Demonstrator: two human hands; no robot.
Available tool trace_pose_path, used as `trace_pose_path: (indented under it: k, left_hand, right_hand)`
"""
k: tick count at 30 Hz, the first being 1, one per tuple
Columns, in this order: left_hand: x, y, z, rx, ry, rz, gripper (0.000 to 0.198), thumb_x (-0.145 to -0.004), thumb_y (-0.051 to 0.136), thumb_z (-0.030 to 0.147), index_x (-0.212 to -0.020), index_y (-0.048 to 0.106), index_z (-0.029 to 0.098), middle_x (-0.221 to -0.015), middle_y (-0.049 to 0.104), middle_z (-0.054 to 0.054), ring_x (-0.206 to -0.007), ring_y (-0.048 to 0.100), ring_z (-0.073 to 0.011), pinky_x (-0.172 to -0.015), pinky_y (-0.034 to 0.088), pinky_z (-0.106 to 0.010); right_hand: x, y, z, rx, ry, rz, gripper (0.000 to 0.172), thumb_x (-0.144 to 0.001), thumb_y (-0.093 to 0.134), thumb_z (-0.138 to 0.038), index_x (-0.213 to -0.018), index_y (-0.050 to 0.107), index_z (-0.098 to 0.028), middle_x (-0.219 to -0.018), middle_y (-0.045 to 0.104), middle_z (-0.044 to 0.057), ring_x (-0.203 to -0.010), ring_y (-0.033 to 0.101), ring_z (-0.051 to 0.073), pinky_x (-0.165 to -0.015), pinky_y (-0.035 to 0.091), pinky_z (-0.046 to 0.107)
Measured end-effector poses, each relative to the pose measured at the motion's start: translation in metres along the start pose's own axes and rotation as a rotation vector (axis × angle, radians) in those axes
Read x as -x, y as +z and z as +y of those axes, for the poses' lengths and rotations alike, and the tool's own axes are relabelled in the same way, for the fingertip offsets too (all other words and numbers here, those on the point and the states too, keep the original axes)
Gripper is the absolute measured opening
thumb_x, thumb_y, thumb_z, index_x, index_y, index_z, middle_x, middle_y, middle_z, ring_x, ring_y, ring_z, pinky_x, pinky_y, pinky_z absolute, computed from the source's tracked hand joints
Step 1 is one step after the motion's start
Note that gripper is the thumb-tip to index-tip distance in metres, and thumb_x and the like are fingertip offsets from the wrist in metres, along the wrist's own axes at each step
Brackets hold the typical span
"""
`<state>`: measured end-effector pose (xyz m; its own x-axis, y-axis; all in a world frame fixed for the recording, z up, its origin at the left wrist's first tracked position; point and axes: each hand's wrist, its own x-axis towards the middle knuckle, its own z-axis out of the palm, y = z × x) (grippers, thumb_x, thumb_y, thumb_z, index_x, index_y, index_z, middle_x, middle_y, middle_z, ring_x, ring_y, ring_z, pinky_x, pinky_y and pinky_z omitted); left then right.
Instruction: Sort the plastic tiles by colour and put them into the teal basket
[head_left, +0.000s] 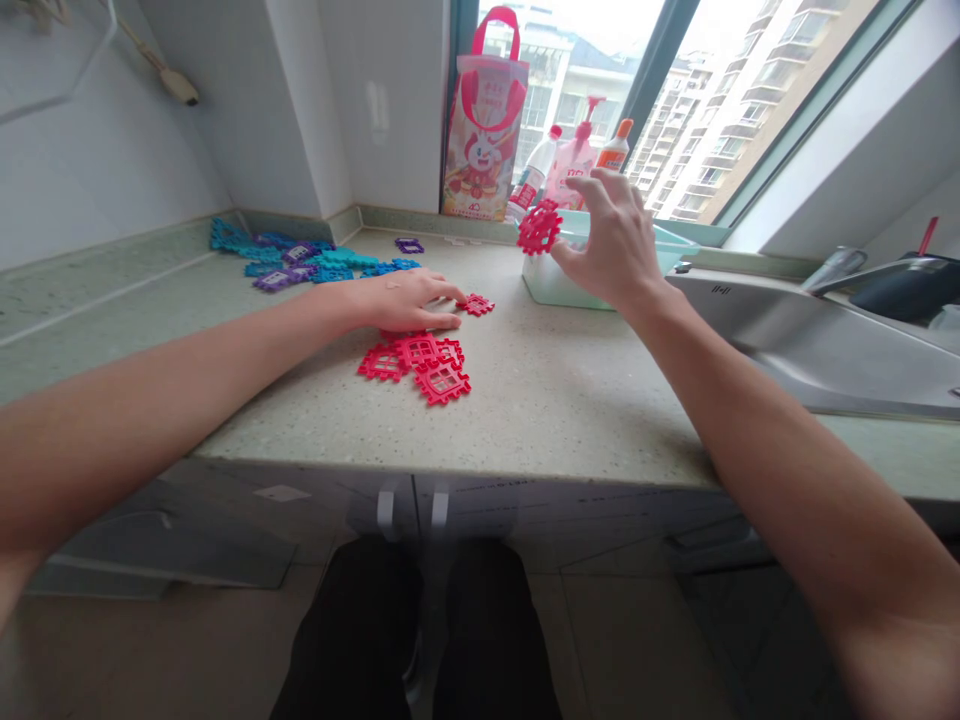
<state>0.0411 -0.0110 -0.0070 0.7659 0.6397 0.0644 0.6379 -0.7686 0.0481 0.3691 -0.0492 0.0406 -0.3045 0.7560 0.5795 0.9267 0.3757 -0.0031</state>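
Note:
My left hand [412, 300] lies low over the counter, fingers stretched out. Its fingertips reach the edge of a single red plastic interlocking tile [477, 305]. Just below the palm is a loose pile of several red window-patterned tiles [442, 381], partly covered by the hand. My right hand [619, 235] is raised in front of a pale green plastic basin [574, 280], thumb and fingers spread apart. Beside its fingertips, in mid-air at the basin's near left edge, is a red tile piece [540, 228]; it may touch the thumb. The basin's inside is mostly hidden.
Blue and purple tiles [300, 260] lie heaped at the back left, with a lone purple tile [409, 245] nearby. A gift bag [486, 140] and several bottles [574, 165] stand by the window. A steel sink [825, 340] is on the right.

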Motion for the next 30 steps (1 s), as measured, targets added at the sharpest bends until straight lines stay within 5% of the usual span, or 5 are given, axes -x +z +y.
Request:
trace_pose_path:
  k: [4,14,19,24,30]
  left_hand:
    - [-0.001,0.000,0.000,-0.001,0.018,0.003,0.069,-0.105,0.049,0.072,-0.156,0.066,0.030,-0.144,0.070,-0.011,-0.132,0.062,-0.0322,-0.116,0.045,-0.041]
    - [0.000,0.000,-0.001,0.008,0.012,0.003,0.069,-0.105,0.050,0.073,-0.156,0.066,0.029,-0.143,0.071,-0.012,-0.130,0.063,-0.0324,-0.115,0.046,-0.042]
    - [0.000,0.001,-0.002,0.000,0.014,0.003,0.070,-0.105,0.048,0.074,-0.157,0.065,0.030,-0.146,0.069,-0.011,-0.133,0.062,-0.0323,-0.116,0.045,-0.041]
    - [0.000,0.000,-0.001,0.002,0.013,0.001,0.070,-0.105,0.048,0.073,-0.159,0.064,0.031,-0.149,0.069,-0.010,-0.136,0.061,-0.0319,-0.118,0.044,-0.041]
    - [0.000,0.001,-0.003,-0.002,0.021,0.007,0.073,-0.105,0.048,0.075,-0.158,0.065,0.028,-0.148,0.069,-0.012,-0.134,0.061,-0.0318,-0.116,0.044,-0.039]
  right_hand:
    - [0.004,-0.013,-0.012,-0.020,0.054,0.046,0.101,-0.095,0.065,-0.060,-0.178,0.008,-0.056,-0.166,0.059,0.003,-0.168,0.012,0.056,-0.122,0.027,0.085]
    - [0.005,-0.012,-0.016,0.018,0.161,0.065,0.094,-0.093,0.061,-0.071,-0.174,0.015,-0.065,-0.153,0.071,-0.001,-0.166,0.021,0.054,-0.122,0.026,0.083]
    - [0.004,-0.013,-0.016,-0.126,0.092,0.098,0.066,-0.101,0.054,-0.059,-0.166,0.053,-0.050,-0.140,0.079,0.003,-0.141,0.060,0.048,-0.115,0.046,0.072]
    - [0.001,-0.007,-0.013,-0.189,-0.062,-0.106,0.037,-0.099,0.059,-0.044,-0.119,0.086,-0.029,-0.109,0.085,0.005,-0.088,0.076,0.029,-0.098,0.060,0.053]
    - [0.000,0.015,-0.010,-0.111,-0.121,-0.366,0.046,-0.096,0.076,-0.052,-0.138,0.080,-0.033,-0.124,0.083,0.008,-0.099,0.079,0.032,-0.104,0.059,0.052]
